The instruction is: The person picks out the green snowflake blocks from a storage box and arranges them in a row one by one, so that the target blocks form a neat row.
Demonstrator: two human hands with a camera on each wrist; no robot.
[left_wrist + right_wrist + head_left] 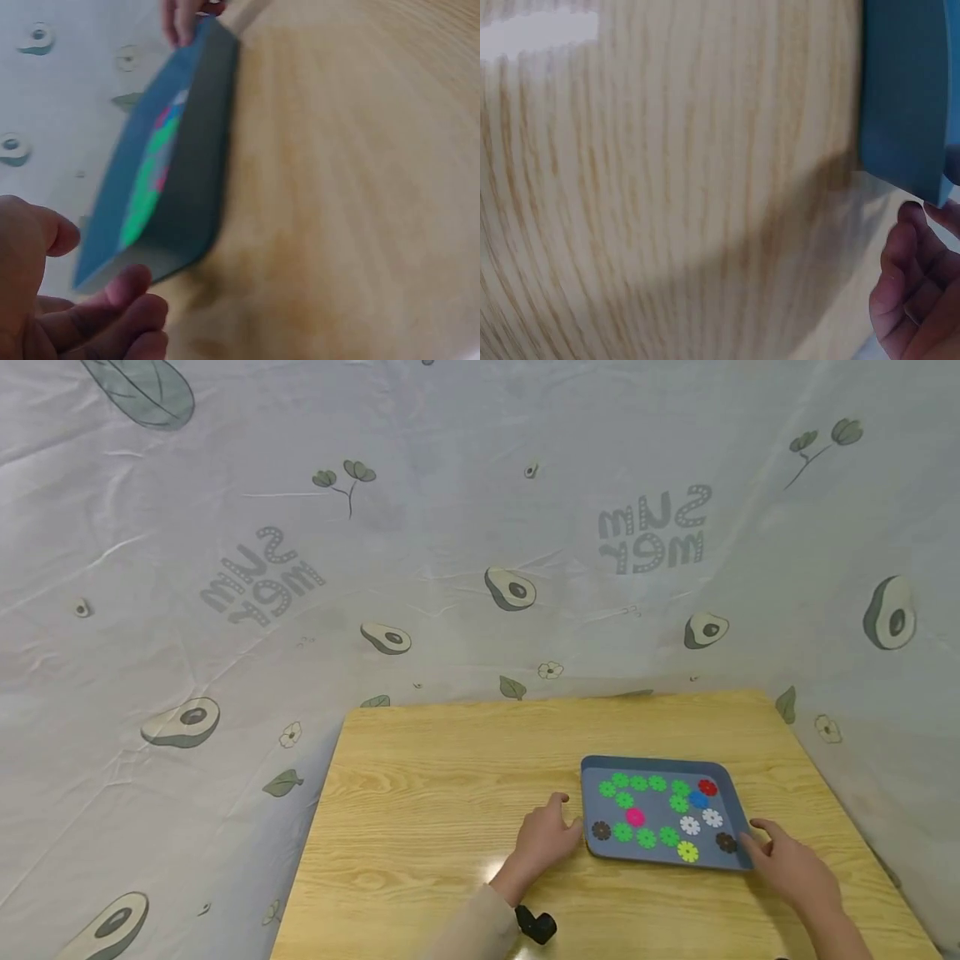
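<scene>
A blue-grey rectangular tray (660,852) holds several flower-shaped plastic discs (647,837), mostly green, with white, brown, red, blue, pink and yellow ones among them. At the tray's left end is my left hand (547,839); in the left wrist view its fingertips (129,285) lie right at the end wall while the thumb stands apart from the rim. My right hand (795,864) holds the tray's near right corner. In the right wrist view, the thumb is at the rim and the other fingers (900,255) curl below that corner, partly cut off by the frame.
Beneath the tray is a light wood table (450,777). A pale curtain (450,527) printed with avocados and leaves hangs behind the table and along both sides. A small black object (536,927) shows beside the left sleeve (476,927).
</scene>
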